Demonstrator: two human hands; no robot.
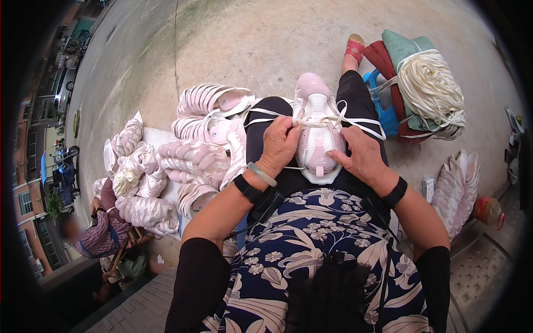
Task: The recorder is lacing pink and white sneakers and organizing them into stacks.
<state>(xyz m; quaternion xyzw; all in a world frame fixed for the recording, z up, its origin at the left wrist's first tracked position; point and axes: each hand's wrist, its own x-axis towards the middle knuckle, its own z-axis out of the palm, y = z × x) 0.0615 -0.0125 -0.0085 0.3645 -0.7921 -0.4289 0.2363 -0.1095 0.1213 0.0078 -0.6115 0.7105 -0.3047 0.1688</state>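
Note:
On my lap lies a pale pink and white shoe upper (317, 105), its toe pointing away from me and its padded tongue nearest my body. A white shoelace (363, 123) runs across it, with loops hanging out on both sides. My left hand (279, 145) pinches the lace at the upper's left edge, thumb and forefinger together. On the opposite side, my right hand (363, 157) grips the upper's right edge; its thumb rests by the tongue and the other fingers curl at the side. What lies under those curled fingers is hidden.
Stacks of pink and white shoe uppers (194, 161) lie to my left. At right, a thick bundle of cream laces (430, 86) rests on folded cloth over a blue stool (380, 105). More uppers (456, 191) stand near my right elbow. Another person (102, 236) sits far left.

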